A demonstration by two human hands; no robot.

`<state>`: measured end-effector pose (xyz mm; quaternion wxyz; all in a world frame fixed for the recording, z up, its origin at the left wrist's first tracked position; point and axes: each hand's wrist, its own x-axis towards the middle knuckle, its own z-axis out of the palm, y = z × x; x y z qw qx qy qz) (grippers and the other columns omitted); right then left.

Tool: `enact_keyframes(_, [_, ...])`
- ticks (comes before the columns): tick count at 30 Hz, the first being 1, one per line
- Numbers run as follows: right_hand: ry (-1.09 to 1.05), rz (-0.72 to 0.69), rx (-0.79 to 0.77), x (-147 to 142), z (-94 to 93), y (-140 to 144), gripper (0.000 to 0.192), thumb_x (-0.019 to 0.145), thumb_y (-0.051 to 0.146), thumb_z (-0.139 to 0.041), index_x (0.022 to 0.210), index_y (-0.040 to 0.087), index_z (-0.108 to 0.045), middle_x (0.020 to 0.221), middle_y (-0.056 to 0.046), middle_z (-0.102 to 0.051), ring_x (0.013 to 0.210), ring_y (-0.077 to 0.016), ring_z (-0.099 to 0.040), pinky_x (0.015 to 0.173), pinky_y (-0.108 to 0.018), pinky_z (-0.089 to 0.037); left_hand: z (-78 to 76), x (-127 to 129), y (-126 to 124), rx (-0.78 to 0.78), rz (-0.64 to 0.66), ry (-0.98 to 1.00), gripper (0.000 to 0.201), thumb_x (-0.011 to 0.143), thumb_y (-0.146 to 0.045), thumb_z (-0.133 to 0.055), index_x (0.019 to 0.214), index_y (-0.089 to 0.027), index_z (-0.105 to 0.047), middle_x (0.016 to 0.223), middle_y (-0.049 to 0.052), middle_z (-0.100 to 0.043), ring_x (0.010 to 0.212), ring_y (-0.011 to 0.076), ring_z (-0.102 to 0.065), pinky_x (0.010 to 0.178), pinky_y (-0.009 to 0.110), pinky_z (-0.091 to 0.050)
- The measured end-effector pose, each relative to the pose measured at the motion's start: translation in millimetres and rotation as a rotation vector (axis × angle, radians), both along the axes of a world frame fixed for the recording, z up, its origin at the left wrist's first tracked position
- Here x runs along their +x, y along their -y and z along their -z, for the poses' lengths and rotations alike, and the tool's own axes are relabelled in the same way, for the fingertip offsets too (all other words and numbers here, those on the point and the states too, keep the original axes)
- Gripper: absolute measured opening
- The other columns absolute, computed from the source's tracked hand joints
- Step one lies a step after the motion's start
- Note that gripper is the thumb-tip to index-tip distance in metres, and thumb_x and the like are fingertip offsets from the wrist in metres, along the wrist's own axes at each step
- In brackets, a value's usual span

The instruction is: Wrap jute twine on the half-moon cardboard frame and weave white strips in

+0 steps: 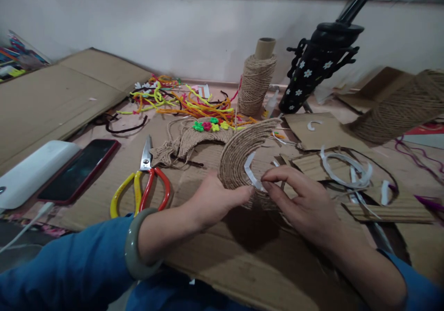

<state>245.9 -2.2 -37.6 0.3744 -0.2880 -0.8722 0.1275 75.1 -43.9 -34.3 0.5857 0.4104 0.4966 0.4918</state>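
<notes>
A curved crescent of coiled jute twine [231,160] is held up off the cardboard in front of me. My left hand [222,193] grips its lower edge, with the thumb on top and the other fingers hidden behind. Along the inner curve runs a white strip [251,170], bent in the middle. My right hand [305,204] pinches the strip's lower end between thumb and fingertips. Behind the crescent lies a second twine arch [204,137] with small green, pink and yellow flowers on it. Scissors [144,177] with one yellow and one red handle lie left of my left hand.
A phone [81,170] and a white power bank [38,172] lie at left. Colourful pipe cleaners [187,105] are heaped at the back. Behind stand a twine spool [257,79] and a tilted black flowered holder [312,65]. A white tape ring [347,170] lies at right among cardboard scraps.
</notes>
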Motion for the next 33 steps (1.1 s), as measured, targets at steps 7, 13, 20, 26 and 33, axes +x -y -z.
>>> enact_keyframes(7, [0.085, -0.001, 0.116, 1, 3.4, 0, 0.009, 0.086, 0.013, -0.057, 0.081, 0.019, -0.061, 0.073, -0.002, -0.067, 0.069, -0.0134, -0.063, 0.065, -0.026, -0.051, -0.3, 3, 0, -0.041, 0.007, -0.095, 0.012, 0.062, -0.017, -0.063, 0.073, -0.013, -0.064, 0.07, -0.001, -0.062, 0.066, 0.0113, -0.053, 0.064, 0.023, -0.047])
enact_keyframes(13, [0.153, 0.031, 0.169, -1, 7.4, 1, 0.011, 0.087, 0.018, -0.057, 0.083, 0.016, -0.066, 0.073, -0.005, -0.068, 0.069, -0.0162, -0.064, 0.064, -0.029, -0.052, 4.9, 5, 0, 0.019, 0.003, -0.155, 0.012, 0.064, -0.015, -0.059, 0.073, -0.013, -0.066, 0.075, 0.0, -0.065, 0.074, 0.0127, -0.057, 0.072, 0.023, -0.048])
enact_keyframes(20, [0.225, 0.072, 0.184, -3, 3.7, 5, 0.016, 0.088, 0.018, -0.054, 0.081, 0.013, -0.068, 0.072, -0.006, -0.069, 0.068, -0.0179, -0.065, 0.062, -0.03, -0.052, 10.3, 6, -1, 0.065, 0.01, -0.225, 0.017, 0.068, -0.016, -0.057, 0.078, -0.013, -0.07, 0.075, 0.0, -0.068, 0.08, 0.0154, -0.062, 0.074, 0.024, -0.05])
enact_keyframes(26, [0.242, 0.093, 0.203, -7, 1.6, 7, 0.016, 0.086, 0.016, -0.054, 0.079, 0.012, -0.068, 0.072, -0.008, -0.069, 0.067, -0.0193, -0.064, 0.062, -0.031, -0.051, 9.6, 7, -1, 0.078, 0.002, -0.188, 0.019, 0.068, -0.015, -0.057, 0.08, -0.014, -0.072, 0.074, -0.001, -0.069, 0.079, 0.0148, -0.064, 0.071, 0.021, -0.05])
enact_keyframes(33, [0.238, 0.094, 0.245, -7, 1.9, 6, 0.018, 0.087, 0.016, -0.053, 0.077, 0.011, -0.068, 0.07, -0.009, -0.069, 0.065, -0.0189, -0.064, 0.061, -0.031, -0.05, 9.9, 6, 0, 0.065, 0.008, -0.229, 0.023, 0.068, -0.018, -0.057, 0.085, -0.013, -0.072, 0.078, 0.001, -0.07, 0.08, 0.0165, -0.062, 0.074, 0.025, -0.05])
